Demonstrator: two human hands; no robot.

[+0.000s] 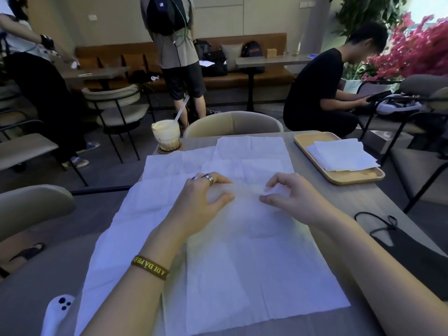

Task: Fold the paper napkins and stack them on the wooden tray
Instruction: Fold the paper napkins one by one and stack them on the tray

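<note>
Pinching a thin unfolded napkin [242, 214] near its middle, both hands work on the counter [363, 204] before the wooden tray [339, 179]: left hand [206, 197] and right hand [288, 197] each hold tissue in a narrow grip. Folded napkins [341, 155] already sit on the tray. Likely separating or starting a fold; next needs edges lifted and aligned

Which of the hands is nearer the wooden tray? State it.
Right. The right hand pinches a napkin just left of the wooden tray; the left hand lies farther left, beyond it.
</note>
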